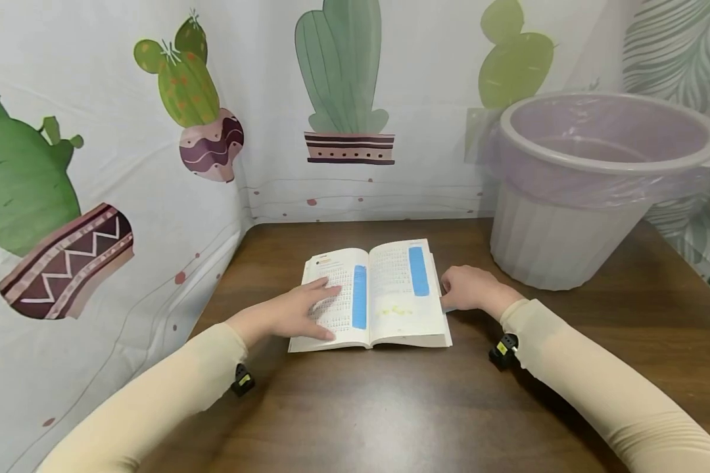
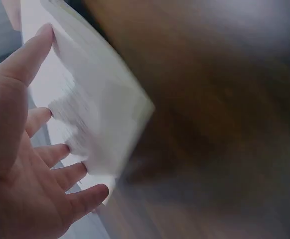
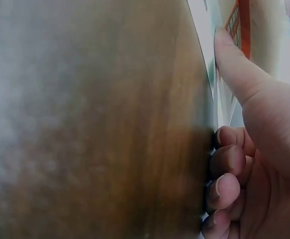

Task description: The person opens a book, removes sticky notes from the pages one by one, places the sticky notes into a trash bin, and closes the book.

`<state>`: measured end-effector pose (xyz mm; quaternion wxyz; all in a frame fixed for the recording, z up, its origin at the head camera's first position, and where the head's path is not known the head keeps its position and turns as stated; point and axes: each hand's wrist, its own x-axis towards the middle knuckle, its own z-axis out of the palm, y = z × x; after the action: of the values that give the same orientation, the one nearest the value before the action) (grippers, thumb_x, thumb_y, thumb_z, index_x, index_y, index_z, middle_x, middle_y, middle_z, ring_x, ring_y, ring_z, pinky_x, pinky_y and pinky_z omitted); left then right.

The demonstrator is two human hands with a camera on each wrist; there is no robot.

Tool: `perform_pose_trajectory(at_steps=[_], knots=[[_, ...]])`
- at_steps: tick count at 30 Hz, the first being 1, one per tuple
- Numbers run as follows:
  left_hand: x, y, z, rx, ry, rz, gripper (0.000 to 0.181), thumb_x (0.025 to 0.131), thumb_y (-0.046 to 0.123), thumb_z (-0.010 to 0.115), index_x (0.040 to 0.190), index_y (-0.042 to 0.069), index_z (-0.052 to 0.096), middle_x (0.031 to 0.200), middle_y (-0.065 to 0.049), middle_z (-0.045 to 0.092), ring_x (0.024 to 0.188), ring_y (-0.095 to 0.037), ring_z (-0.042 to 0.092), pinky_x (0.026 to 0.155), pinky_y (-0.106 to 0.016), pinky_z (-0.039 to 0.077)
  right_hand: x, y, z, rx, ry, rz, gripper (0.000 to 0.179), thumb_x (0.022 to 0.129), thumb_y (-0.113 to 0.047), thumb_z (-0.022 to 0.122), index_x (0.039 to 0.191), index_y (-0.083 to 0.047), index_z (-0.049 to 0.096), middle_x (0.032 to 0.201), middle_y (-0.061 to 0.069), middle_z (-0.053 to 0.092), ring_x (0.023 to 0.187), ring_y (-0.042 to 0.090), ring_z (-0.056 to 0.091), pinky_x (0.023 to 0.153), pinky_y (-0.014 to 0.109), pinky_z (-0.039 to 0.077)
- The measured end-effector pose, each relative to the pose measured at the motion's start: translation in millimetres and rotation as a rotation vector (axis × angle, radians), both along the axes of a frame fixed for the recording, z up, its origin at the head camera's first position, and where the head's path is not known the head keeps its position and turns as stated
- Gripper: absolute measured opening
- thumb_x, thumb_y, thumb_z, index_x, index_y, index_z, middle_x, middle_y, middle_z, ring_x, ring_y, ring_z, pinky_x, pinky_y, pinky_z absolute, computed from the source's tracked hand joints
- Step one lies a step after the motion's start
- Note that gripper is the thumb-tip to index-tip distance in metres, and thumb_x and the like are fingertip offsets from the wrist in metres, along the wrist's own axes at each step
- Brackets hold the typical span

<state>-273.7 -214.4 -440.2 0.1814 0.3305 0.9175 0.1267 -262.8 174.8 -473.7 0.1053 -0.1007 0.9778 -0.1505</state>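
Note:
An open book point(image 1: 390, 279) lies on the brown table, its pages printed with small text and marked by a blue block on each side. My left hand point(image 1: 292, 312) rests on the left page with fingers spread; the left wrist view shows straight fingertips touching the paper point(image 2: 110, 114). At the book's right edge, my right hand point(image 1: 470, 289) has its fingers curled and holds that edge. Seen from the right wrist, the thumb point(image 3: 239, 69) lies along the page side, while the other fingertips bend in at the edge, where their contact is partly hidden.
A large pale bin point(image 1: 559, 236) lined with a translucent purple bag stands on the table at the back right. Behind and to the left hangs a white cloth point(image 1: 272, 98) printed with cacti. The brown tabletop point(image 1: 355, 407) extends in front of the book.

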Motion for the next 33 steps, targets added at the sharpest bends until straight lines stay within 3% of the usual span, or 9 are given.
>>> perform_pose_trajectory(at_steps=[6, 11, 15, 20, 23, 27, 30, 33], knots=[[8.0, -36.8, -7.8, -0.018, -0.029, 0.063, 0.112, 0.076, 0.066, 0.082, 0.165, 0.025, 0.027, 0.172, -0.021, 0.014, 0.157, -0.041, 0.024, 0.124, -0.058, 0.029, 1.6, -2, 1.0, 0.016, 0.004, 0.017, 0.039, 0.084, -0.045, 0.074, 0.064, -0.016, 0.056, 0.058, -0.003, 0.049, 0.053, 0.015, 0.047, 0.048, 0.028, 0.032], [13.2, -54.3, -11.2, -0.054, -0.030, 0.105, 0.117, 0.074, 0.070, 0.081, 0.165, 0.023, 0.024, 0.172, -0.015, 0.019, 0.158, -0.042, 0.022, 0.125, -0.060, 0.027, 2.3, -2, 3.2, 0.020, 0.001, 0.032, 0.037, 0.083, -0.044, 0.074, 0.065, -0.017, 0.056, 0.059, -0.003, 0.050, 0.054, 0.015, 0.048, 0.048, 0.028, 0.033], [15.4, -58.5, -12.2, -0.074, -0.004, 0.104, 0.122, 0.073, 0.073, 0.079, 0.165, 0.014, 0.024, 0.172, -0.011, 0.022, 0.158, -0.043, 0.020, 0.126, -0.059, 0.025, 4.2, -3, 10.6, 0.006, 0.024, 0.040, 0.032, 0.084, -0.042, 0.075, 0.070, -0.016, 0.060, 0.065, 0.000, 0.057, 0.059, 0.017, 0.053, 0.051, 0.029, 0.038], [17.8, -62.0, -12.7, -0.063, -0.014, 0.133, 0.125, 0.072, 0.071, 0.081, 0.164, 0.008, 0.024, 0.172, -0.015, 0.023, 0.158, -0.043, 0.020, 0.126, -0.059, 0.025, 3.0, -8, 22.3, -0.039, 0.060, 0.060, 0.029, 0.085, -0.042, 0.076, 0.087, -0.015, 0.067, 0.080, 0.001, 0.066, 0.070, 0.018, 0.058, 0.058, 0.031, 0.045], [19.2, -63.1, -11.9, -0.055, -0.026, 0.147, 0.124, 0.072, 0.068, 0.083, 0.164, 0.008, 0.025, 0.172, -0.016, 0.022, 0.158, -0.045, 0.019, 0.125, -0.060, 0.024, 2.2, -13, 29.2, -0.049, 0.080, 0.068, 0.039, 0.082, -0.046, 0.080, 0.100, -0.014, 0.069, 0.089, 0.001, 0.070, 0.075, 0.018, 0.060, 0.062, 0.032, 0.048], [20.2, -62.0, -11.2, -0.060, -0.018, 0.145, 0.122, 0.073, 0.067, 0.083, 0.164, 0.008, 0.026, 0.172, -0.015, 0.023, 0.158, -0.046, 0.019, 0.125, -0.061, 0.024, 2.5, -23, 32.6, -0.057, 0.109, 0.090, 0.056, 0.075, -0.051, 0.085, 0.113, -0.014, 0.067, 0.088, 0.000, 0.071, 0.074, 0.018, 0.061, 0.060, 0.032, 0.048], [19.6, -61.6, -12.0, -0.063, -0.016, 0.146, 0.122, 0.073, 0.067, 0.082, 0.164, 0.009, 0.026, 0.172, -0.013, 0.023, 0.157, -0.046, 0.018, 0.125, -0.062, 0.024, 1.4, -28, 30.9, -0.088, 0.126, 0.144, 0.062, 0.074, -0.050, 0.087, 0.122, -0.018, 0.066, 0.093, -0.001, 0.071, 0.077, 0.017, 0.060, 0.061, 0.031, 0.047], [19.5, -62.2, -12.9, -0.068, -0.009, 0.153, 0.122, 0.073, 0.069, 0.082, 0.164, 0.011, 0.026, 0.172, -0.012, 0.023, 0.158, -0.045, 0.018, 0.125, -0.061, 0.024, 0.1, -34, 30.9, -0.159, 0.136, 0.240, 0.063, 0.078, -0.045, 0.087, 0.132, -0.025, 0.063, 0.108, -0.005, 0.073, 0.088, 0.017, 0.063, 0.069, 0.033, 0.051]])
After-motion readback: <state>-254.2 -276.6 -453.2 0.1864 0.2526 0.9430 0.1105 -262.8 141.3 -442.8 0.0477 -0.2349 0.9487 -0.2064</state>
